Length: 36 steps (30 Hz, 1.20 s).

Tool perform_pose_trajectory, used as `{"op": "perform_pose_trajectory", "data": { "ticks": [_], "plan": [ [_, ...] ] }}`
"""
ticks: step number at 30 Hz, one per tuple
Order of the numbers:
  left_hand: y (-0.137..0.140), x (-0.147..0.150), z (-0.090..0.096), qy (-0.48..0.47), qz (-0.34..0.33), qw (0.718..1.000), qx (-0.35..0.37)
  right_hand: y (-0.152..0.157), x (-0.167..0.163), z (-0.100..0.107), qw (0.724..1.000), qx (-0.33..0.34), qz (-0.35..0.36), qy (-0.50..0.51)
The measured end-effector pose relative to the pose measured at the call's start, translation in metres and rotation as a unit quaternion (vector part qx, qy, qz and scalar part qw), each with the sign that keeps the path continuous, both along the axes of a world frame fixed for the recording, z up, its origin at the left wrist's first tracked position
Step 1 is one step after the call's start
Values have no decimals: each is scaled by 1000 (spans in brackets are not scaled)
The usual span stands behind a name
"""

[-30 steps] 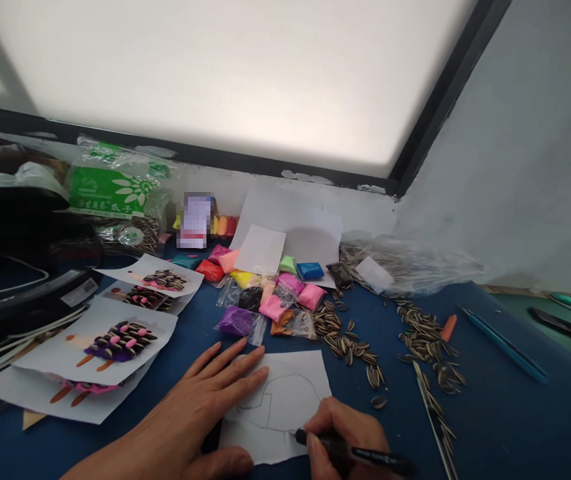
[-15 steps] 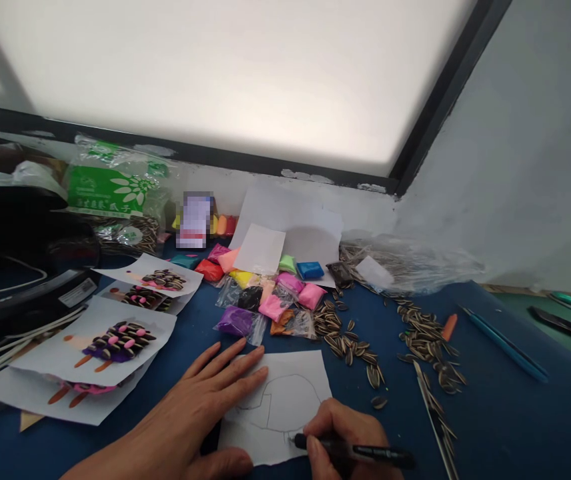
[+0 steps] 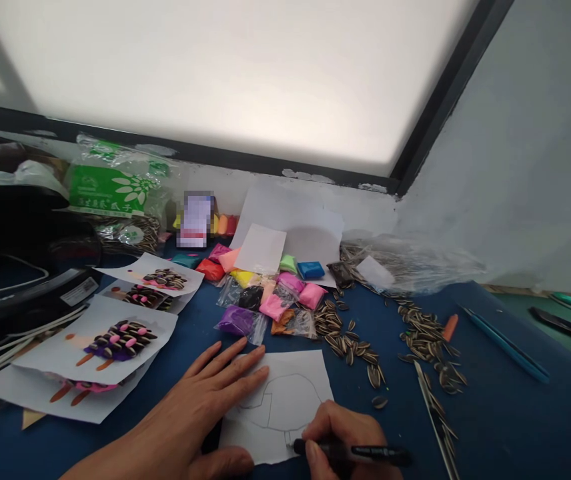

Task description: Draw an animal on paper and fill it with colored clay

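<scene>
A small white sheet of paper lies on the blue table, with a thin outline of a rounded body, a pointed snout and a leg drawn on it. My left hand rests flat over the sheet's left side, fingers spread. In my right hand is a black pen, its tip at the paper below the body outline. Just beyond the paper sit colored clay packets, among them a purple one. Loose sunflower seeds lie to the right of them.
Finished seed-and-clay hedgehog pictures are stacked at left. A green seed bag and a phone stand behind. More seeds, a metal tool, blue tweezers and a plastic bag lie at right.
The pen tip has shifted slightly down and left, and the small leg lines under the body look more complete. My left hand stays in place on the paper.
</scene>
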<state>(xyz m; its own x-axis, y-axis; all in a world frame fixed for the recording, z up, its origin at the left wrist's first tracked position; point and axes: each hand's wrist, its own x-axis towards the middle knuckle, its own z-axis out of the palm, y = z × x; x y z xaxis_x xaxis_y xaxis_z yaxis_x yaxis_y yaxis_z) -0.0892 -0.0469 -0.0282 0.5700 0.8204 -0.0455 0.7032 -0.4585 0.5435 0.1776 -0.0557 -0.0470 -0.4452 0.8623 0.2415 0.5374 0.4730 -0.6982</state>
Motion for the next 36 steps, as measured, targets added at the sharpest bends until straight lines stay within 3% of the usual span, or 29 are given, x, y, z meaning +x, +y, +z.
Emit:
{"op": "perform_pose_trajectory", "data": {
  "ticks": [19, 36],
  "plan": [
    [1, 1, 3, -21, 2, 1000, -2, 2, 3, 2, 1000, 6, 14, -15],
    [-1, 0, 2, -14, 0, 1000, -7, 0, 8, 3, 997, 25, -75, -3]
  ]
}}
